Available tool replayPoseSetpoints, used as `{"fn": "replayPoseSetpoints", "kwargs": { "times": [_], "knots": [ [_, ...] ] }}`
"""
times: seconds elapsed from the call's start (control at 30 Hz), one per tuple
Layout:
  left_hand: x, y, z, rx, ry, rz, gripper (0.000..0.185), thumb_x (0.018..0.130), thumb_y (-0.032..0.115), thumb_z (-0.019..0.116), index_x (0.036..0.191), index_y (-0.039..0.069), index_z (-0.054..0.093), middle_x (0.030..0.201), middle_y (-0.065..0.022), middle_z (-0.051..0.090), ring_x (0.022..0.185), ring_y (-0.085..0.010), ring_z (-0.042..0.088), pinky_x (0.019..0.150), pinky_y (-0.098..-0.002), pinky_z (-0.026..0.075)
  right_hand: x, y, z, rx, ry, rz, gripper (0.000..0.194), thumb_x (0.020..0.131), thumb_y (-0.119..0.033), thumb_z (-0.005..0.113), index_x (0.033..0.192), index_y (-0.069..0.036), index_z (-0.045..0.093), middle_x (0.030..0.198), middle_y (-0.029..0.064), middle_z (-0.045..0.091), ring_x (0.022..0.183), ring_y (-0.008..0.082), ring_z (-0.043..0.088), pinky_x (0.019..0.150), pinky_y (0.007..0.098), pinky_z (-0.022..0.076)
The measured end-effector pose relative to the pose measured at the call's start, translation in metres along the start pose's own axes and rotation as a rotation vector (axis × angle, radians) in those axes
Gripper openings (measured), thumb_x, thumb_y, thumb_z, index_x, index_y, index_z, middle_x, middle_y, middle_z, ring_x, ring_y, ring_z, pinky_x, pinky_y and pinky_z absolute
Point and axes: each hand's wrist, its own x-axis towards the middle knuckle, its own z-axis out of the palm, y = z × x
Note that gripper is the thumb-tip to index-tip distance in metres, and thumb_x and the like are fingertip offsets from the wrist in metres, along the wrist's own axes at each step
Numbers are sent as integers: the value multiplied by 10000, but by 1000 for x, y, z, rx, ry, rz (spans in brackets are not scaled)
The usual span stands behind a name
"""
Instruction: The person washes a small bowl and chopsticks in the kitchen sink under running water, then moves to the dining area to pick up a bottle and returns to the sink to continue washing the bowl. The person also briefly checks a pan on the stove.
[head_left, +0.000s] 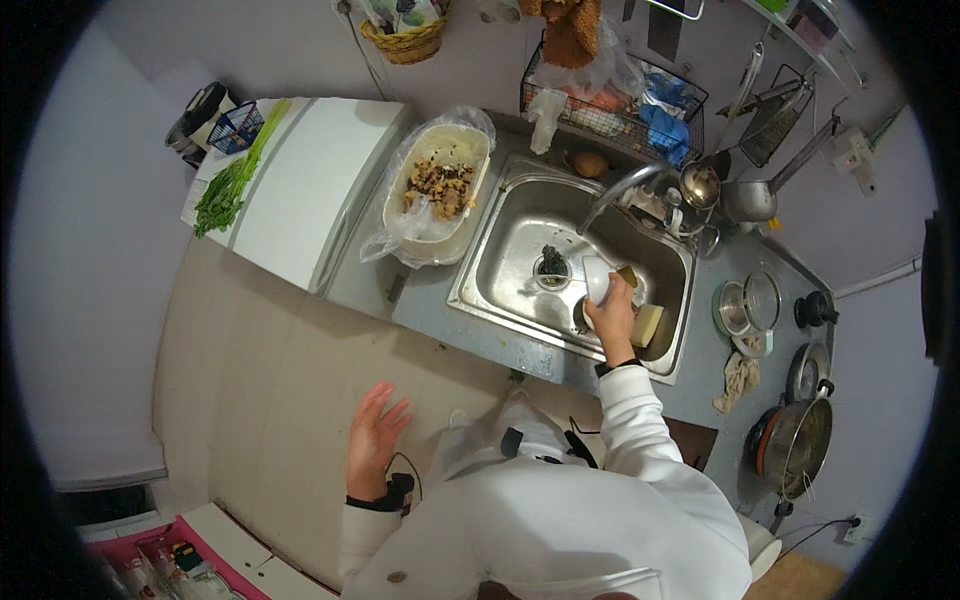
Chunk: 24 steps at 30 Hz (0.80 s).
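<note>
My right hand (615, 316) reaches into the stainless steel sink (501, 244) and grips a small white bowl (597, 276), tipped on its side. A thin stream of clear liquid (556, 277) runs from its rim toward the drain, where a clump of dark scraps (553, 261) sits. Beside that hand lie a pale yellow block (646, 325), perhaps a sponge, and a brownish-green piece (628, 277). Something round is partly hidden beneath the hand. My left hand (377, 427) hangs over the floor, holding nothing, with its fingers apart. The curved faucet (619, 191) arches over the basin.
Left of the sink stands a bag-lined plastic tub (437, 240) of food scraps. Green leafy stalks (238, 176) lie on a white appliance (311, 165). Glass containers (746, 304), a cloth (739, 381) and a steel pot (799, 450) occupy the right counter. A wire basket (611, 112) hangs behind.
</note>
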Motion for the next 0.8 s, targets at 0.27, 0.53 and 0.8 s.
{"fn": "replayPoseSetpoints", "kwargs": {
  "times": [0.27,0.53,0.8],
  "knots": [
    [54,7,37,15,-230,-60,383,889,186,491,1245,76,403,1239,-70,463,1027,-243,533,791,-346,472,17,2,-41,32,177,-82,650,588,-136,719,1160,-41,424,1122,189,467,1008,377,482,849,394,426],
    [81,46,16,7,-411,-193,360,900,168,473,1238,56,420,1242,-83,468,1042,-257,537,805,-354,467,-33,-36,-46,47,383,53,626,651,-80,712,1187,-42,391,1111,154,463,997,263,506,844,346,428],
    [110,77,-36,168,-665,-395,352,898,173,481,1230,59,448,1235,-71,476,1025,-237,541,799,-343,462,-138,-118,-34,-160,635,191,624,664,-55,692,1196,-50,365,1147,171,414,985,254,503,803,333,451]
  ]
}}
